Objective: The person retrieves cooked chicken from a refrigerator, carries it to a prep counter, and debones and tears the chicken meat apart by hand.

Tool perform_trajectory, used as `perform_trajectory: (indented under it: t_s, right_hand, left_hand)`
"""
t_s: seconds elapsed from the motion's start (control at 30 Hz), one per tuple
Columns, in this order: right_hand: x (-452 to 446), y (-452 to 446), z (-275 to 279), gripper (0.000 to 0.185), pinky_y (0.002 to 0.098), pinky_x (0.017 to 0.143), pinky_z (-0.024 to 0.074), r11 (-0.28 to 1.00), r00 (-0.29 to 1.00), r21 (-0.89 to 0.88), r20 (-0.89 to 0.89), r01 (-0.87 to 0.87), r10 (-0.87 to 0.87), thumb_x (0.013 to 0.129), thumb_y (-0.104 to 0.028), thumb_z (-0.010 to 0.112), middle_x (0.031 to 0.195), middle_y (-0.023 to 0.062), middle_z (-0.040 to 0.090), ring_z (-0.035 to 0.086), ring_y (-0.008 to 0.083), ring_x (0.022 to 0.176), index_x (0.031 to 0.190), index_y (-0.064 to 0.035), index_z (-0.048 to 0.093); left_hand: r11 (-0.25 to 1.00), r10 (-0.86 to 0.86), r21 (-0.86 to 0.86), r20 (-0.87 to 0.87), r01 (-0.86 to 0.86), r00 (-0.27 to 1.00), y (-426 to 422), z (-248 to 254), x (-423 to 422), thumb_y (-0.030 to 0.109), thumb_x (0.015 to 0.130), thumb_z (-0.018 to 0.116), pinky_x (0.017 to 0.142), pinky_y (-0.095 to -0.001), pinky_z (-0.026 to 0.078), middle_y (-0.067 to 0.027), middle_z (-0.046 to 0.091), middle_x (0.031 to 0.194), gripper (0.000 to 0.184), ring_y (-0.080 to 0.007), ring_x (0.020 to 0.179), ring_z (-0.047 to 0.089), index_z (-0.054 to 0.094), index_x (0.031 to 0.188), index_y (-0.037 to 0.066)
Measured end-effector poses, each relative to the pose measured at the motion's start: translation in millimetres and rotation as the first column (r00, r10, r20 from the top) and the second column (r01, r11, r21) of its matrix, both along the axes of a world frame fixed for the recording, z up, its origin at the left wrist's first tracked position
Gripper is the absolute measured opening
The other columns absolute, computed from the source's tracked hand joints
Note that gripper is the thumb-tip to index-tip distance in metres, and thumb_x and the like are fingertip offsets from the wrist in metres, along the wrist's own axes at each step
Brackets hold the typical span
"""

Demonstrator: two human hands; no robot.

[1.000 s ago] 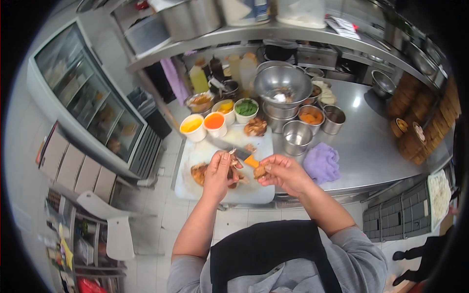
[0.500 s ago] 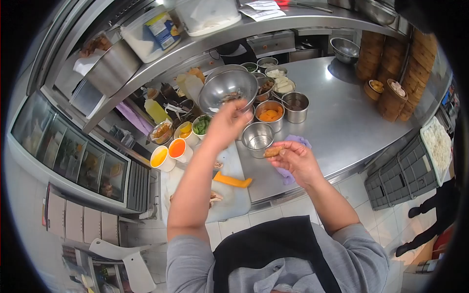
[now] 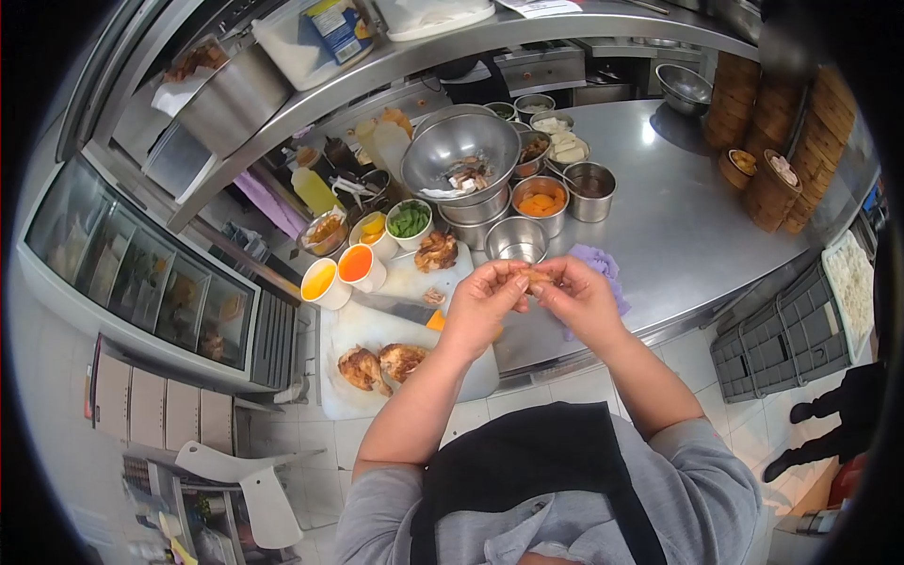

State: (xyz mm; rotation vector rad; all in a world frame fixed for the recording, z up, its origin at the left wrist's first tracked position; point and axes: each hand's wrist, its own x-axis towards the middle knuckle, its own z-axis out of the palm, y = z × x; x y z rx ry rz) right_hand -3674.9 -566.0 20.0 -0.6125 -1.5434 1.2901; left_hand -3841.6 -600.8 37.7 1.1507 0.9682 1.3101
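Note:
Both hands meet just in front of a small steel pot [image 3: 516,240]. Between the fingertips of my left hand [image 3: 489,299] and my right hand [image 3: 574,292] is a small brown piece of meat [image 3: 537,278], pinched from both sides. On the white cutting board [image 3: 367,325] lie roasted meat pieces [image 3: 402,361], one more browned piece [image 3: 436,251] at its far end, and a knife [image 3: 400,306] with an orange handle, partly hidden by my left hand. The large steel bowl [image 3: 461,155] behind holds scraps.
White tubs of yellow sauce [image 3: 325,285], orange sauce [image 3: 362,268] and green leaves [image 3: 410,221] line the board's far edge. Steel pots [image 3: 592,193] stand behind my hands, with a purple cloth [image 3: 597,268] beside them. Bamboo steamers [image 3: 772,193] are at right. A person's legs [image 3: 829,405] show at lower right.
My left hand has come back from the large bowl to the piece in my right hand and now pinches it too. The view first swung right, then slightly back.

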Motion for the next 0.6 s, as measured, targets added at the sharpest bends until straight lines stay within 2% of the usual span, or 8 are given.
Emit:
perform_trajectory:
  t_s: [0.07,0.1,0.2,0.33,0.4,0.53,0.57,0.6]
  right_hand:
    - [3.6,3.9,9.0,0.018,0.0234,0.064,0.0498,0.959,0.976,-0.224,-0.167,-0.174,0.138,0.087,-0.007,0.059,0.093,0.0074,0.063,0.060,0.0100,0.076,0.104,0.0003,0.057]
    - [3.6,3.4,12.7,0.017,0.0236,0.064,0.0500,0.939,0.965,-0.282,-0.223,-0.198,0.137,0.087,-0.007,0.060,0.092,0.0084,0.064,0.060,0.0103,0.075,0.102,0.0007,0.057]
    - [4.5,6.2,8.4,0.014,0.0236,0.063,0.0498,0.922,0.966,-0.356,-0.251,-0.153,0.063,0.087,-0.006,0.060,0.092,0.0094,0.064,0.060,0.0105,0.074,0.098,0.0007,0.057]
    - [-3.6,-4.1,3.8,0.011,0.0232,0.062,0.0491,0.940,0.963,-0.323,-0.270,-0.107,0.017,0.086,-0.006,0.061,0.089,0.0088,0.064,0.060,0.0106,0.073,0.095,0.0000,0.057]
    - [-7.4,-8.0,-1.6,0.011,0.0227,0.061,0.0482,0.958,0.955,-0.278,-0.295,-0.072,-0.014,0.085,-0.005,0.062,0.087,0.0078,0.063,0.060,0.0104,0.073,0.093,-0.0006,0.056]
    - [-9.0,-17.5,-7.6,0.008,0.0241,0.065,0.0501,0.980,0.963,-0.198,-0.263,0.015,-0.068,0.084,-0.001,0.061,0.086,0.0072,0.062,0.059,0.0110,0.073,0.091,-0.0011,0.057]
    - [-9.8,-21.6,-6.3,0.009,0.0247,0.065,0.0490,0.984,0.973,-0.002,-0.150,0.179,-0.177,0.083,-0.002,0.062,0.086,0.0069,0.062,0.059,0.0117,0.074,0.091,-0.0005,0.057]
    - [-9.1,-23.7,-4.1,0.010,0.0253,0.065,0.0480,0.925,0.948,0.211,-0.059,0.317,-0.312,0.083,-0.003,0.063,0.086,0.0066,0.061,0.059,0.0125,0.074,0.090,0.0000,0.057]
  left_hand:
    - [0.997,-0.001,-0.070,0.146,0.011,0.989,-2.4,3.5,-2.3,0.007,0.089,0.056,0.072,-0.0249,0.049,-0.0071,0.061,0.093,0.027,-0.0114,0.076,0.058,0.052,0.116,0.001]
    - [0.994,0.015,-0.110,0.225,0.010,0.974,-3.6,5.1,-1.6,0.005,0.088,0.056,0.074,-0.0248,0.049,-0.0074,0.061,0.095,0.031,-0.0117,0.078,0.058,0.049,0.119,0.001]
    - [0.995,0.032,-0.100,0.268,-0.005,0.963,-9.2,8.8,3.9,0.004,0.087,0.058,0.076,-0.0254,0.049,-0.0076,0.060,0.097,0.030,-0.0123,0.083,0.058,0.050,0.116,0.002]
    - [0.999,0.013,-0.041,0.296,-0.001,0.955,-7.6,-7.4,8.8,0.003,0.086,0.059,0.078,-0.0262,0.048,-0.0075,0.060,0.099,0.026,-0.0131,0.085,0.058,0.051,0.111,0.001]
    - [0.998,0.055,-0.003,0.283,-0.056,0.958,-6.7,-12.4,12.0,0.003,0.086,0.058,0.079,-0.0270,0.048,-0.0071,0.060,0.099,0.022,-0.0137,0.086,0.058,0.052,0.107,0.001]
    - [0.998,0.059,-0.033,0.259,-0.052,0.964,-6.2,-15.9,13.6,0.003,0.087,0.057,0.079,-0.0269,0.048,-0.0071,0.060,0.098,0.021,-0.0137,0.086,0.058,0.052,0.106,0.001]
    - [0.997,0.047,-0.072,0.283,-0.028,0.958,-7.1,-16.5,13.0,0.004,0.087,0.057,0.079,-0.0271,0.047,-0.0073,0.060,0.097,0.021,-0.0134,0.086,0.058,0.052,0.107,0.000]
    - [0.994,0.028,-0.108,0.307,0.006,0.951,-7.2,-16.6,13.5,0.006,0.088,0.057,0.079,-0.0272,0.047,-0.0075,0.060,0.095,0.022,-0.0131,0.085,0.058,0.053,0.108,-0.002]
